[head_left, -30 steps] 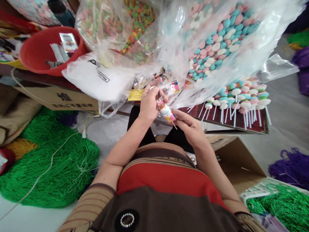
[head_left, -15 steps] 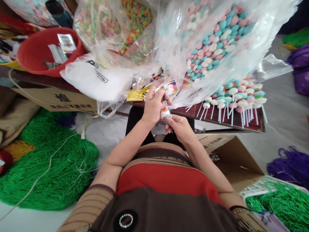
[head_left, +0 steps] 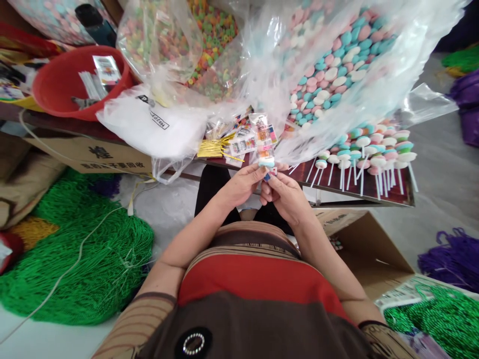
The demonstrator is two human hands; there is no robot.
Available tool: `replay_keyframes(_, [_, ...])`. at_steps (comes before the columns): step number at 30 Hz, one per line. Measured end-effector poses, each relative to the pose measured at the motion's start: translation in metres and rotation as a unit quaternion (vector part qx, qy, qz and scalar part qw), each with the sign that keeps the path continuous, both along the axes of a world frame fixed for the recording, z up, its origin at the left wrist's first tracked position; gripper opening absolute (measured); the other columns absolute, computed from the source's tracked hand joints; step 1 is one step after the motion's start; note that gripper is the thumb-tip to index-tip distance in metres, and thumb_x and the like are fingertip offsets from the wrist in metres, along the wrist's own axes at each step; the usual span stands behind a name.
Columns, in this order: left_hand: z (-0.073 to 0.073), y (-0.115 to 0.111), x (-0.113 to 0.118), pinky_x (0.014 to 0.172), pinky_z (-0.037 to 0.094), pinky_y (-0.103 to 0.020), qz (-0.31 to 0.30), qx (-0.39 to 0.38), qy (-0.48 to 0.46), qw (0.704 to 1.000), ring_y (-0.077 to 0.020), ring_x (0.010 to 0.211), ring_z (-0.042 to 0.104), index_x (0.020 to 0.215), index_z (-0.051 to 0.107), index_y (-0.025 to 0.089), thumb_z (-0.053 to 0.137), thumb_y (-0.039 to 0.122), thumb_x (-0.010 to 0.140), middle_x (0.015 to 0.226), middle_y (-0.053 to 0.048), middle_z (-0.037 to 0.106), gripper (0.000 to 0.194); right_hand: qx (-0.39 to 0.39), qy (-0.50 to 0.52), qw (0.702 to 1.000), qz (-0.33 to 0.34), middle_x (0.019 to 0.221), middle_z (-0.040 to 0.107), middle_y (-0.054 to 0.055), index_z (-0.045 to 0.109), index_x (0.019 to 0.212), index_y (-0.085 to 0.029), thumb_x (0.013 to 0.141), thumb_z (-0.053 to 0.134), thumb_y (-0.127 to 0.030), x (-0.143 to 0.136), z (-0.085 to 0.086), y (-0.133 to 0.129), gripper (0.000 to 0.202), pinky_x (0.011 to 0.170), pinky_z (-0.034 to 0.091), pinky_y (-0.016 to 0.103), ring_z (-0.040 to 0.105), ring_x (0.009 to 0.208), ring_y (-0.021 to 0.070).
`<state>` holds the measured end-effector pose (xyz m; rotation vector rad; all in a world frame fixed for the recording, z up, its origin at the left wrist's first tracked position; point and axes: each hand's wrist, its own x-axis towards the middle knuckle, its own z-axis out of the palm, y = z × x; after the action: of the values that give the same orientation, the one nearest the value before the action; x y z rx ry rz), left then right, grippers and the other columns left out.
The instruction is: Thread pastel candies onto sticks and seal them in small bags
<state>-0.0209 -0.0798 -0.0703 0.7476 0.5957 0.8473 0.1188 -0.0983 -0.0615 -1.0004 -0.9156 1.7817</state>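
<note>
Both hands are together at the table's front edge on a clear printed candy packet [head_left: 265, 137]. Orange and pink candies show inside it, with a blue and white one at the near end. My left hand [head_left: 243, 184] pinches that near end between thumb and fingers. Close beside it, my right hand [head_left: 284, 194] is closed on the same end, where a small blue and red printed bit shows. The packet's far end points away from me, over flat printed packets [head_left: 241, 144]. A bundle of gold twist ties [head_left: 213, 148] lies left of them.
Candy lollipops [head_left: 368, 149] with white sticks lie at the table's right edge. Behind are big bags of pastel candies [head_left: 333, 70] and small coloured rings [head_left: 213, 40]. A red basin [head_left: 56, 82] stands left. An open cardboard box [head_left: 366, 244] sits below right; green strands [head_left: 93, 264] cover the left floor.
My left hand has come down from the packet's upper part to its near end, beside my right hand. The packet's far part is now uncovered and stretched out forward.
</note>
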Motion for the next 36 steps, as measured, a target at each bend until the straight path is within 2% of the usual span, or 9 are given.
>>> replay_keyframes(7, [-0.001, 0.000, -0.004, 0.043, 0.049, -0.027, -0.045, -0.029, 0.018, 0.998, -0.0166, 0.043, 0.061, 0.072, 0.057, 0.018, 0.080, 0.067, 0.072, 0.048, 0.005, 0.051, 0.054, -0.002, -0.011, 1.000, 0.029, 0.050, 0.051, -0.007, 0.061, 0.072, -0.021, 0.074, 0.077, -0.072, -0.003, -0.009, -0.003, 0.053, 0.044, 0.051, 0.027, 0.046, 0.040, 0.0095])
replay_keyframes(11, [0.005, 0.005, -0.007, 0.062, 0.052, -0.029, 0.040, 0.051, 0.042, 0.997, -0.0133, 0.058, 0.062, 0.073, 0.063, 0.015, 0.080, 0.064, 0.074, 0.060, 0.002, 0.060, 0.052, 0.118, -0.218, 0.968, 0.040, 0.066, 0.070, 0.002, 0.070, 0.071, -0.018, 0.081, 0.072, -0.070, 0.020, -0.001, 0.003, 0.052, 0.062, 0.059, 0.029, 0.066, 0.061, 0.0158])
replay_keyframes(13, [0.009, 0.004, -0.006, 0.072, 0.051, -0.029, 0.073, 0.078, 0.052, 0.993, -0.0132, 0.068, 0.063, 0.071, 0.064, 0.014, 0.081, 0.063, 0.074, 0.065, 0.000, 0.061, 0.052, 0.180, -0.295, 0.938, -0.031, 0.086, 0.078, 0.005, 0.077, 0.087, -0.020, 0.083, 0.075, -0.061, 0.037, 0.007, 0.008, 0.042, 0.080, 0.061, 0.034, 0.073, 0.082, 0.0205])
replay_keyframes(15, [0.013, -0.001, -0.002, 0.070, 0.050, -0.029, 0.032, 0.057, 0.046, 0.997, -0.0124, 0.066, 0.061, 0.070, 0.063, 0.014, 0.082, 0.063, 0.073, 0.061, 0.002, 0.056, 0.052, 0.200, -0.255, 0.942, -0.081, 0.108, 0.079, 0.006, 0.075, 0.113, -0.025, 0.083, 0.077, -0.057, 0.050, 0.015, 0.012, 0.044, 0.091, 0.061, 0.040, 0.074, 0.100, 0.0233])
replay_keyframes(17, [0.016, -0.009, 0.005, 0.060, 0.048, -0.028, -0.050, 0.012, 0.011, 0.999, -0.0105, 0.055, 0.054, 0.072, 0.062, 0.015, 0.084, 0.064, 0.069, 0.057, 0.005, 0.048, 0.054, 0.188, -0.151, 0.970, -0.036, 0.115, 0.078, 0.008, 0.069, 0.126, -0.028, 0.079, 0.080, -0.060, 0.053, 0.021, 0.015, 0.058, 0.093, 0.061, 0.045, 0.075, 0.106, 0.0260])
replay_keyframes(21, [0.017, -0.022, 0.016, 0.046, 0.041, -0.026, -0.124, -0.029, -0.056, 0.990, -0.0056, 0.046, 0.037, 0.075, 0.056, 0.017, 0.084, 0.066, 0.067, 0.061, 0.007, 0.043, 0.057, 0.141, -0.012, 0.989, 0.048, 0.091, 0.080, 0.006, 0.071, 0.107, -0.026, 0.070, 0.083, -0.067, 0.036, 0.018, 0.017, 0.056, 0.084, 0.064, 0.046, 0.077, 0.096, 0.0285])
replay_keyframes(25, [0.014, -0.015, 0.012, 0.053, 0.040, -0.025, -0.037, 0.092, 0.147, 0.984, -0.0092, 0.050, 0.044, 0.079, 0.054, 0.019, 0.067, 0.054, 0.089, 0.056, 0.007, 0.041, 0.039, 0.142, -0.022, 0.986, -0.085, 0.084, 0.079, 0.003, 0.070, 0.095, -0.026, 0.078, 0.081, -0.057, 0.007, 0.007, 0.020, 0.037, 0.080, 0.065, 0.040, 0.077, 0.089, 0.0241])
replay_keyframes(29, [0.012, -0.006, 0.004, 0.062, 0.039, -0.025, 0.138, 0.201, 0.382, 0.891, -0.0105, 0.058, 0.050, 0.087, 0.057, 0.020, 0.062, 0.030, 0.093, 0.062, 0.006, 0.049, 0.013, 0.214, -0.063, 0.950, -0.218, 0.088, 0.080, 0.001, 0.073, 0.087, -0.024, 0.078, 0.084, -0.044, -0.006, 0.007, 0.026, 0.024, 0.088, 0.062, 0.036, 0.075, 0.088, 0.0189])
replay_keyframes(36, [0.014, -0.009, -0.015, 0.047, 0.038, -0.025, -0.018, 0.113, 0.105, 0.988, -0.0079, 0.044, 0.035, 0.085, 0.059, 0.019, 0.059, 0.064, 0.091, 0.056, 0.008, 0.039, 0.046, 0.197, -0.086, 0.977, 0.012, 0.092, 0.077, 0.002, 0.073, 0.099, -0.023, 0.072, 0.087, -0.046, 0.009, 0.022, 0.040, 0.038, 0.055, 0.057, 0.029, 0.066, 0.065, 0.0145])
